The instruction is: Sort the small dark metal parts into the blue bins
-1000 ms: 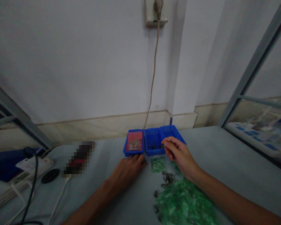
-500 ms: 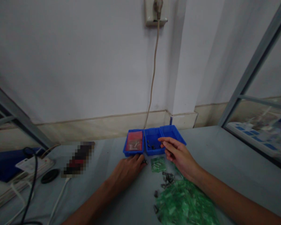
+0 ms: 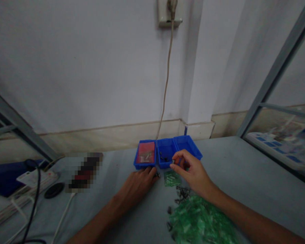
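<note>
- At the far left, a power strip (image 3: 47,181) lies on the tabletop (image 3: 244,169), with a black cable (image 3: 35,200) crossing in front of it.
- Right of the strip, a black disc (image 3: 54,190) lies flat, near a pixelated object (image 3: 85,173) with a white cable (image 3: 64,212) running from its near end.
- The left hand (image 3: 141,181) rests, palm down, just on the near side of the left bin (image 3: 144,166); a small metal part (image 3: 158,175) shows at its fingertips, but whether they grip it I cannot tell.
- The left bin, blue, holds a pink packet (image 3: 146,148) with a clear bag (image 3: 145,157) of small pieces over its near part.
- A beige cord (image 3: 167,78) hangs from the wall socket (image 3: 164,18) to behind the bins.
- The middle bin (image 3: 165,145), also blue, has a few dark parts (image 3: 165,158) inside.
- A green packet (image 3: 172,178) lies just near of the middle bin, with loose screws (image 3: 183,193) nearer still.
- The right hand (image 3: 193,169) pinches a metal piece (image 3: 173,162) between thumb and forefinger, above the near edge of the middle bin.
- Behind this hand is the right bin (image 3: 185,144), blue too.
- At the near edge of view, a green heap (image 3: 203,220) of packets spreads beneath the right forearm.
- On the far right, beyond a grey post (image 3: 274,67), more goods lie partly blurred.
</note>
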A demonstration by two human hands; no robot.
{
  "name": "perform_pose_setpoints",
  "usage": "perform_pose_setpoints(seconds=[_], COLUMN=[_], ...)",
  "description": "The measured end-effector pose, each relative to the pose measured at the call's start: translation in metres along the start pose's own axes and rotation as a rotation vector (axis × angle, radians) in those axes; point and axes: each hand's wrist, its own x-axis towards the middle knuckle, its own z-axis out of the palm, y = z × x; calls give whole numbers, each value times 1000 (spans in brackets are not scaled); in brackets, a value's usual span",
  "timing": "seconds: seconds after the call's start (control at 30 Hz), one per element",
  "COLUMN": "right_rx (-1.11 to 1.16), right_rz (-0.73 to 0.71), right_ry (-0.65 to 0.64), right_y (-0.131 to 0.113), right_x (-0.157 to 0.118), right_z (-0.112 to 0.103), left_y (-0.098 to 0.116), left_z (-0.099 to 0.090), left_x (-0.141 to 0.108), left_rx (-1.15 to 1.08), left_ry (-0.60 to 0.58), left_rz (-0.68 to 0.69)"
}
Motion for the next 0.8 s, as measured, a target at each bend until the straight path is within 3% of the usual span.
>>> perform_pose_setpoints(seconds=[0.2,0.4,0.63,0.8], right_rx=[-149,-177,-43,217], right_rz=[-134,-121,-4,163], right_ry=[-59,-41,-17,-59], right_y=[-3,-1,1,4], right_x=[-4,-2,2,6], right_z=[-1,-2,-1,-2], left_y=[0,0,0,2], left_z=[-2,-2,-4,-7], left_x=[-1,-1,-1,0], left_rx=[-9,-9,1,10], left_ry=[20,12,6,-15], left_rz=[20,20,18,13])
